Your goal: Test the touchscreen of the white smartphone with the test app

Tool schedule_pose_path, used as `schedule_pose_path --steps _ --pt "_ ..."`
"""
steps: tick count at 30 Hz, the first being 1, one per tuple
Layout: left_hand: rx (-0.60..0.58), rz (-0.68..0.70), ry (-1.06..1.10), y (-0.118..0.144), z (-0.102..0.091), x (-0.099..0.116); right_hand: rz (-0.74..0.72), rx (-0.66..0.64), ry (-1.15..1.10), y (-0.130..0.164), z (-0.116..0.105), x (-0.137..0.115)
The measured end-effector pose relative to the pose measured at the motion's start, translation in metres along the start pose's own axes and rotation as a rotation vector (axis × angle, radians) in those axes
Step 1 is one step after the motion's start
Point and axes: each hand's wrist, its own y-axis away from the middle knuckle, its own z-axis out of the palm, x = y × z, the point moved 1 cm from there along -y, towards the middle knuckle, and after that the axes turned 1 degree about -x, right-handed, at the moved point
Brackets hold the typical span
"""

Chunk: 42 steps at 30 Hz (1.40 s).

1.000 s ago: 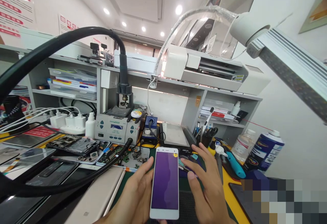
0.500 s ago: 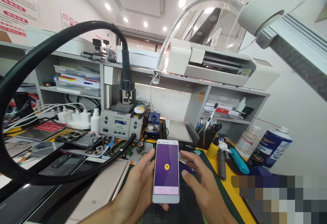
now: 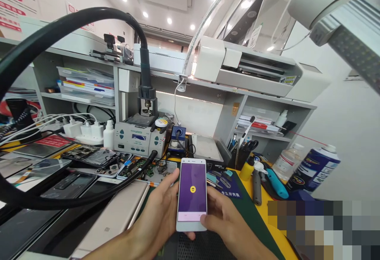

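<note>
Head view: the left hand cradles a white smartphone upright from its left edge, long axis running near to far; the right hand grips its lower right corner, thumb on the screen's bottom. Beyond sits the rework station.

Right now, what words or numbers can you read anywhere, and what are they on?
"mi": logo at the top of the white phone held in the left hand, with the right hand touching its lower edge.
"mi": logo on the gold phone back lying beside it.
Red wall signs: too blurred to read.
Blue card with white characters: too small to read.
Spray can label: unreadable.
Yellow sticker on the white machine: unreadable.
</note>
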Motion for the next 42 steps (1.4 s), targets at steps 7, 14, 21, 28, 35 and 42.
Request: schedule_pose_path --steps 7,14,21,28,35,42 --pt "-0.013 -0.023 -0.002 -0.001 -0.002 -0.002 -0.008 0.005 -0.047 0.000 0.000 -0.003" --pt "0.038 -0.056 0.035 -0.005 -0.005 -0.003 -0.031 0.049 0.004 -0.002 -0.007 0.005" --pt "0.006 -0.086 0.070 -0.007 -0.008 -0.002 -0.009 0.066 -0.099 0.001 -0.005 0.002" --pt "0.092 -0.167 0.114 -0.009 -0.011 0.000 0.023 0.059 -0.180 -0.001 0.000 -0.003" --pt "0.120 -0.185 0.136 -0.008 -0.008 -0.001 -0.010 0.024 -0.261 -0.003 -0.001 0.002" --pt "0.076 -0.173 0.139 -0.009 -0.008 -0.002 -0.017 0.038 -0.190 -0.002 -0.001 0.004"
